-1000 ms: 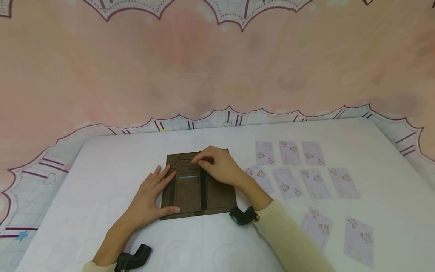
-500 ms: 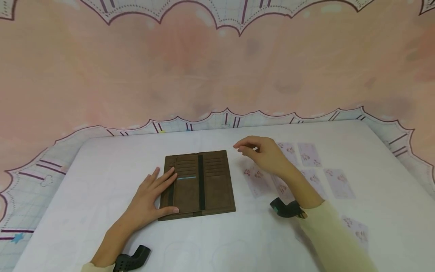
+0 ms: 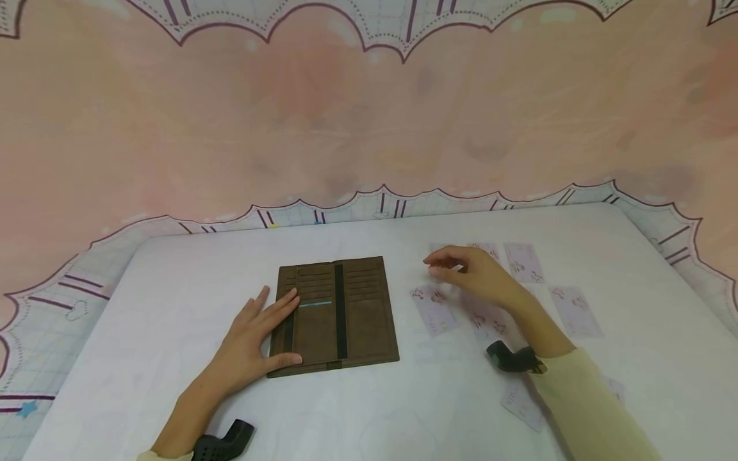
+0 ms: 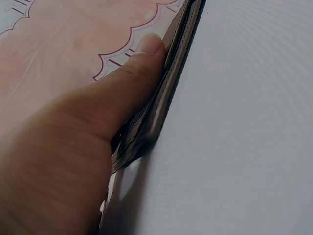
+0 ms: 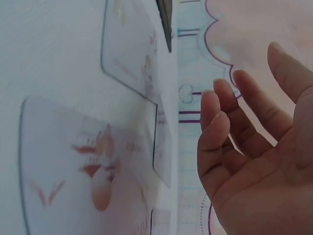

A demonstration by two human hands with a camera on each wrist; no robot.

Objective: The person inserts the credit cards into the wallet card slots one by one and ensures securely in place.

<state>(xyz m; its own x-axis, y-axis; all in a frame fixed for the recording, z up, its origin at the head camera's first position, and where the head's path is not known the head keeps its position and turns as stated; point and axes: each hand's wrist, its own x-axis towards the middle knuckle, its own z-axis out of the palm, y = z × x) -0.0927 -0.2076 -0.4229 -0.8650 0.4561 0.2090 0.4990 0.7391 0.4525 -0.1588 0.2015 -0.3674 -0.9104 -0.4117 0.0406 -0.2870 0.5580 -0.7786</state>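
Observation:
A brown wallet [image 3: 366, 326] lies unfolded on the white table, with rows of card slots and a dark band down its middle. A thin blue edge shows in one slot of its left half. My left hand [image 3: 250, 346] rests on the wallet's left side, fingers spread; in the left wrist view its thumb [image 4: 139, 68] lies along the wallet's edge [image 4: 161, 107]. My right hand [image 3: 475, 272] hovers above the pale cards, right of the wallet. The right wrist view shows its fingers [image 5: 254, 107] loosely bent and holding nothing. Below them is a card [image 5: 88, 171] with a reddish print.
Several pale cards lie in rows on the right, among them a card [image 3: 434, 310] nearest the wallet, a back-row card [image 3: 523, 262] and a card [image 3: 576, 312] farther right. My right forearm covers some. A patterned cloth [image 3: 346, 128] stands behind the table [image 3: 190, 275].
My right hand has left the wallet's slots and moved right, then lower, over the cards. My left hand stays on the wallet.

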